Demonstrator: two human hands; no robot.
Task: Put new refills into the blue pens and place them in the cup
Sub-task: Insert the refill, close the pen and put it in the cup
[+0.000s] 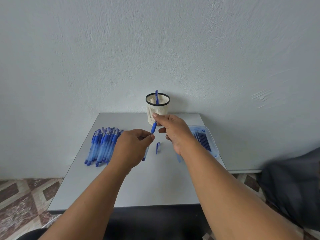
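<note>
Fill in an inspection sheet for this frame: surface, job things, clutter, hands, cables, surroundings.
Surface: pale grey rectangular table, against the wall.
Job's things: cream slotted plastic cup with black rim at the far edge, one blue pen standing in it; pile of translucent blue pens on the left; clear blue plastic tray of dark refills on the right; small blue pen cap lying at centre.
Clutter: nothing seen.
Hands: left hand pinches the lower tip of a blue pen part; right hand grips its upper end.
Cables: nothing seen.
Surroundings: light blue-grey textured wall; patterned tile floor; dark fabric at right.
</note>
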